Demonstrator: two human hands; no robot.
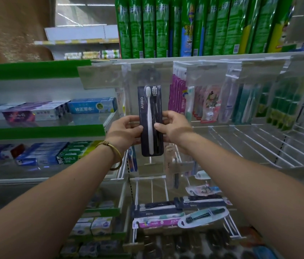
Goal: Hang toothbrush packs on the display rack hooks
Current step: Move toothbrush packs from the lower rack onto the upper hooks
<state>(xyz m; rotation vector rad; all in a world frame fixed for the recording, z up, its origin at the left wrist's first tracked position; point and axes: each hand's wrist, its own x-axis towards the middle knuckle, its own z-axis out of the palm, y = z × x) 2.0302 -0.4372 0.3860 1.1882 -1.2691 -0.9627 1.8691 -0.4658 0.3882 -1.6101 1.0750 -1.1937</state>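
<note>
Both hands, left hand [126, 129] & right hand [173, 126], pinch the dark toothbrush pack [150, 120] upright below a hook hidden by the price strip [151, 73]. Risk: hole misses hook, pack drops.

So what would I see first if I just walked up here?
The dark toothbrush pack, dead centre, held upright by the left hand and right hand. Above it, a row of green cans fills the top shelf; toothpaste boxes sit on shelves at the left.
</note>
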